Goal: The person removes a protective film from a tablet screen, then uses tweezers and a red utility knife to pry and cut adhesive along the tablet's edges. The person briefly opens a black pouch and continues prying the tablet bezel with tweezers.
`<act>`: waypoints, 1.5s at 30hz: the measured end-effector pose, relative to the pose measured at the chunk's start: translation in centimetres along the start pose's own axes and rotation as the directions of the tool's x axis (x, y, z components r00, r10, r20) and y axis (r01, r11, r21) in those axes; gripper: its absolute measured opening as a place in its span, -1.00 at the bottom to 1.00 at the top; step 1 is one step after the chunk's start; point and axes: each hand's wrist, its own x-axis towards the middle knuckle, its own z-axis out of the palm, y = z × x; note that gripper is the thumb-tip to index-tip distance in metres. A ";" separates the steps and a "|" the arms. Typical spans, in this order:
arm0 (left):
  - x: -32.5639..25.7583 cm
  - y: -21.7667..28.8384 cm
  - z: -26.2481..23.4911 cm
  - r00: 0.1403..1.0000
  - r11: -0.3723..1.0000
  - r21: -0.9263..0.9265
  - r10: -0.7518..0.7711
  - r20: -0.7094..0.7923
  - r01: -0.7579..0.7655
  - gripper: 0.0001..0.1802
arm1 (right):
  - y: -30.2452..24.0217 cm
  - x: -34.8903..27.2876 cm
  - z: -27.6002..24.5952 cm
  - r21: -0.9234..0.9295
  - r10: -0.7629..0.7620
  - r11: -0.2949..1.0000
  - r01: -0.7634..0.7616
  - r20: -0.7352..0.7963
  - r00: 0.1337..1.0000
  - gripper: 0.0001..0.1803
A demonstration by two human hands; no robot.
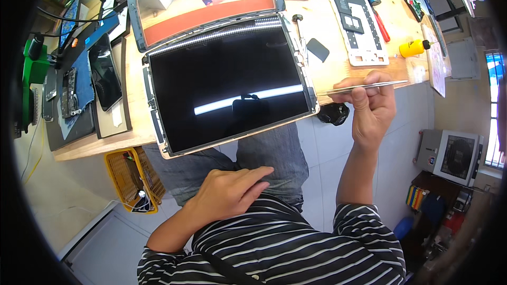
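Striped fabric (285,237) is seen nearest; beyond, a slim metal tool (397,82) is pinched in the right hand (373,111), its long axis crosswise, left end directed toward the tablet (227,76). The left hand (228,190) is held slack, unclenched, near the lap (269,150); the tablet is set slantwise over the near edge of the wooden table (138,103).
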 end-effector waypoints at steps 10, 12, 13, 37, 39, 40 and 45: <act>2.2 0.5 -0.2 0.996 0.997 -0.025 0.074 -0.058 -0.076 -0.65 | 1.6 -0.3 -0.9 0.035 -0.040 0.999 0.036 0.119 0.992 -0.72; 2.9 0.5 0.0 0.995 0.996 -0.020 0.088 -0.045 -0.089 -0.65 | 1.6 -0.3 -0.4 0.053 -0.032 0.998 0.026 0.116 0.993 -0.72; 3.1 0.6 0.0 0.995 0.996 -0.013 0.092 -0.028 -0.092 -0.65 | 1.6 -0.4 -0.4 0.051 -0.026 0.999 0.020 0.115 0.993 -0.72; 3.8 0.7 0.0 0.995 0.993 0.062 0.101 0.010 -0.101 -0.68 | 1.4 0.7 0.5 0.042 -0.043 0.998 0.039 0.111 0.993 -0.74; 3.9 0.8 0.0 0.995 0.994 0.055 0.099 -0.005 -0.099 -0.68 | 1.3 0.6 0.4 0.003 -0.042 0.999 0.041 0.128 0.991 -0.74; 3.9 0.9 0.1 0.994 0.993 0.049 0.105 -0.025 -0.104 -0.68 | 1.4 0.5 0.2 -0.004 -0.047 0.999 0.048 0.139 0.989 -0.73; 4.3 1.5 -0.2 0.990 0.991 0.043 0.131 -0.047 -0.129 -0.68 | 1.2 0.1 -0.3 0.009 -0.013 1.000 0.012 0.148 0.989 -0.71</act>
